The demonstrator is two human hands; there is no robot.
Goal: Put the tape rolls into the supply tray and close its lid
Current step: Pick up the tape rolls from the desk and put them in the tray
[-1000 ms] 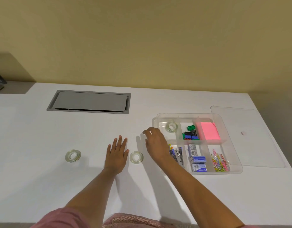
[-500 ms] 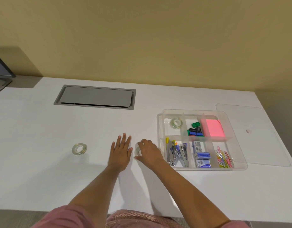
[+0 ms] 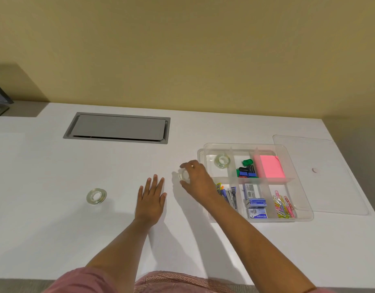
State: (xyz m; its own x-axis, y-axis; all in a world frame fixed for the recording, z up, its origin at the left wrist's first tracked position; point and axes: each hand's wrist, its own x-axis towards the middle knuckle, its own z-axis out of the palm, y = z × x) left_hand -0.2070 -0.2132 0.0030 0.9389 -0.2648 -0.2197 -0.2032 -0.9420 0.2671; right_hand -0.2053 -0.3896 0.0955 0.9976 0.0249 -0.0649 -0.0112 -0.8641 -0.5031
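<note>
My right hand [image 3: 198, 180] grips a clear tape roll [image 3: 184, 175], lifted just off the white table, left of the clear supply tray [image 3: 305, 214]. Flat on the table, my left hand [image 3: 150, 199] rests palm down with fingers spread and nothing in it. One tape roll [image 3: 222, 160] lies in the tray's back left compartment. A third tape roll [image 3: 96, 196] lies on the table to the left of my left hand. The clear lid [image 3: 321, 172] lies flat on the table to the right of the tray.
The tray also holds binder clips [image 3: 246, 172], a pink note pad [image 3: 270, 167], staple boxes [image 3: 256, 206] and coloured paper clips [image 3: 282, 204]. A grey cable hatch [image 3: 119, 127] is set into the table at the back. The yellow wall stands behind.
My right hand came down on the tape roll beside my left hand, closed on it and has lifted it towards the tray. My left hand stayed flat.
</note>
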